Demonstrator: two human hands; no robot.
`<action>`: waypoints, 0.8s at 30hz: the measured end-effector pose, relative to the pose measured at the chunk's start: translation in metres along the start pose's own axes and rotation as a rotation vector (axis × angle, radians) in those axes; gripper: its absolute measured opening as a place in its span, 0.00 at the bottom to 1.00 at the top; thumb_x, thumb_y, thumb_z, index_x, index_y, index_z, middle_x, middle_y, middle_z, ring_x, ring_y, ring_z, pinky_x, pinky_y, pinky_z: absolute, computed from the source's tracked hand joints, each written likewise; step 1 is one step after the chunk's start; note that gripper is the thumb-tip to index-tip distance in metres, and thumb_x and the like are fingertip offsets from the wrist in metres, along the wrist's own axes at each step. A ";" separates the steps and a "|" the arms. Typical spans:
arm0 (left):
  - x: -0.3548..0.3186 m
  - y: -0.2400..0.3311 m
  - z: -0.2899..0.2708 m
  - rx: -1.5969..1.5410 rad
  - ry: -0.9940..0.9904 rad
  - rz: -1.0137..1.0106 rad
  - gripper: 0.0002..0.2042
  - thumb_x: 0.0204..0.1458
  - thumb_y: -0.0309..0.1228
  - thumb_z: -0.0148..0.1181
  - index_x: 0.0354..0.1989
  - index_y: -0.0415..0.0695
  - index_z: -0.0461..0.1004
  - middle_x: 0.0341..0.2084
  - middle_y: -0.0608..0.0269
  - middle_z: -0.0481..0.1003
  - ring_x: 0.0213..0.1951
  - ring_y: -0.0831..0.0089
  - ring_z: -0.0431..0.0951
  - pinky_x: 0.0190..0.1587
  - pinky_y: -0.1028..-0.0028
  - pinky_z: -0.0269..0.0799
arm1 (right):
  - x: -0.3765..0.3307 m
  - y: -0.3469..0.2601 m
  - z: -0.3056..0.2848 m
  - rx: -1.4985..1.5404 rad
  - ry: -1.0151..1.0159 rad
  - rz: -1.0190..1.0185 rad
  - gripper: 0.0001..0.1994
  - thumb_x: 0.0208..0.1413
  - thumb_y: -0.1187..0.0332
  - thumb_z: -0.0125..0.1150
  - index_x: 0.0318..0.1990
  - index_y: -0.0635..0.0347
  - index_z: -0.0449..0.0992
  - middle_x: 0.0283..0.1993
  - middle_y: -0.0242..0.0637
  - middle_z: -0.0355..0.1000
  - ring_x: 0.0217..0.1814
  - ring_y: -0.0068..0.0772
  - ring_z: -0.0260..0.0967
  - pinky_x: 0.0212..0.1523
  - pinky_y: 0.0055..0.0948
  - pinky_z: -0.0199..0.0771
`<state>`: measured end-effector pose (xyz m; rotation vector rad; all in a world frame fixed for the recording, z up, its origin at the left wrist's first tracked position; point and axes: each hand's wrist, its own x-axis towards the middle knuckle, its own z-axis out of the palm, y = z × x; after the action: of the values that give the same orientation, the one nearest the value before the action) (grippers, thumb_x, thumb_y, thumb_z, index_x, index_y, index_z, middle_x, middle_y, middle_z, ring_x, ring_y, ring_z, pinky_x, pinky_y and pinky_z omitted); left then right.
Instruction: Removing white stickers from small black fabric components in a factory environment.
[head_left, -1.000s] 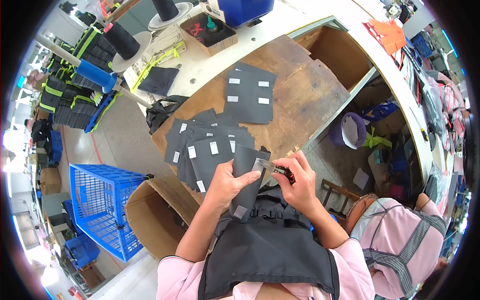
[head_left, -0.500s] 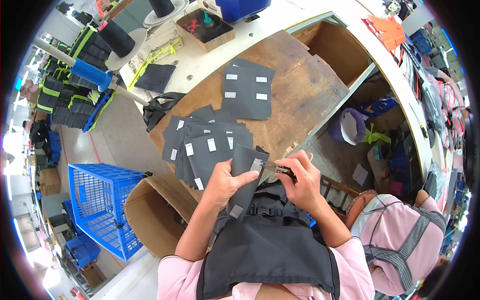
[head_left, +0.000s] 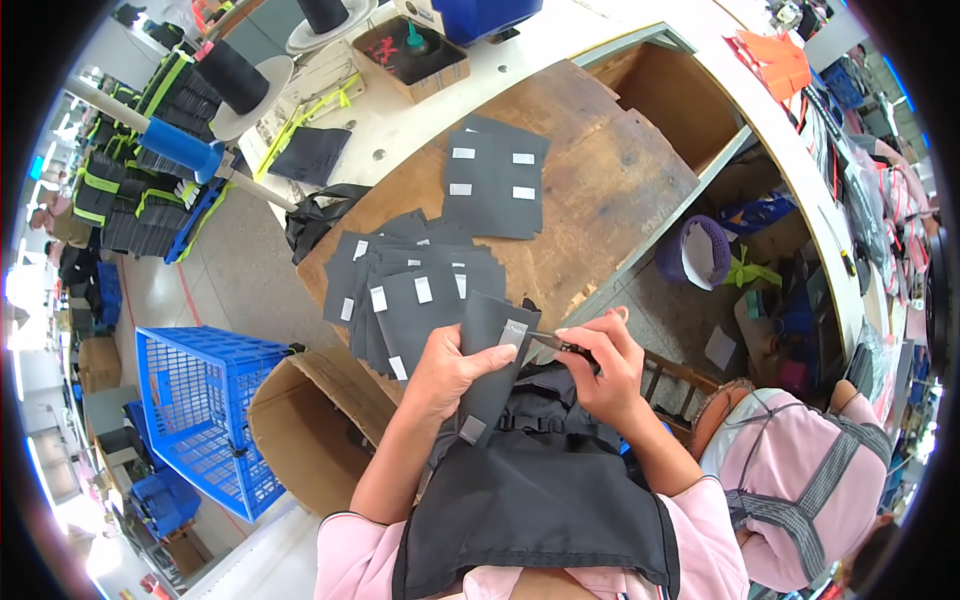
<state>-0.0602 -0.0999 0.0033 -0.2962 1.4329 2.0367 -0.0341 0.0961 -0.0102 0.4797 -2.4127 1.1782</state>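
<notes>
A dark grey fabric piece (head_left: 489,317) with pale rectangular patches is folded in my left hand (head_left: 443,372), its thumb pressed on top just beside the upper patch. My right hand (head_left: 608,368) is closed around small thread snips (head_left: 546,341), whose dark handle is mostly hidden by the fingers. The snips' tip is at the right edge of the piece, close to the patch; whether it touches is too small to tell. Behind my left hand lies a loose pile of similar grey pieces (head_left: 415,305). Farther off, a neater stack (head_left: 493,215) carries several pale patches.
The worn wooden board (head_left: 590,160) bears both piles. A cardboard box (head_left: 310,430) and a blue crate (head_left: 200,400) stand at left. Thread cones (head_left: 235,80) and a small open box (head_left: 410,60) are at the far side. A person (head_left: 810,470) sits close on the right.
The snips have drawn back slightly to the right, off the upper patch, and that patch shows more fully. My left hand has shifted the piece only a little.
</notes>
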 end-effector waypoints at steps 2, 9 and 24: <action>0.001 0.001 0.000 -0.016 0.024 -0.016 0.13 0.42 0.26 0.65 0.36 0.35 0.73 0.29 0.61 0.75 0.31 0.78 0.74 0.35 0.79 0.70 | 0.001 -0.006 -0.001 0.017 0.020 0.099 0.13 0.36 0.77 0.65 0.33 0.59 0.74 0.27 0.36 0.67 0.22 0.35 0.64 0.23 0.28 0.65; 0.003 -0.001 -0.003 -0.061 0.030 -0.050 0.10 0.42 0.26 0.64 0.34 0.36 0.74 0.28 0.62 0.75 0.30 0.77 0.74 0.34 0.77 0.70 | 0.006 -0.008 0.004 0.013 0.063 0.073 0.12 0.38 0.77 0.64 0.34 0.58 0.74 0.28 0.35 0.65 0.23 0.33 0.64 0.23 0.27 0.65; 0.010 -0.022 -0.013 -0.228 -0.103 -0.037 0.24 0.45 0.38 0.64 0.47 0.37 0.66 0.40 0.60 0.71 0.43 0.73 0.70 0.47 0.75 0.66 | 0.037 0.018 0.007 0.562 -0.573 0.618 0.06 0.46 0.72 0.59 0.29 0.62 0.68 0.19 0.24 0.58 0.23 0.15 0.53 0.26 0.18 0.55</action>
<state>-0.0570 -0.1036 -0.0236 -0.3053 1.1270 2.1555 -0.0760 0.0963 -0.0075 0.2434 -2.7792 2.2810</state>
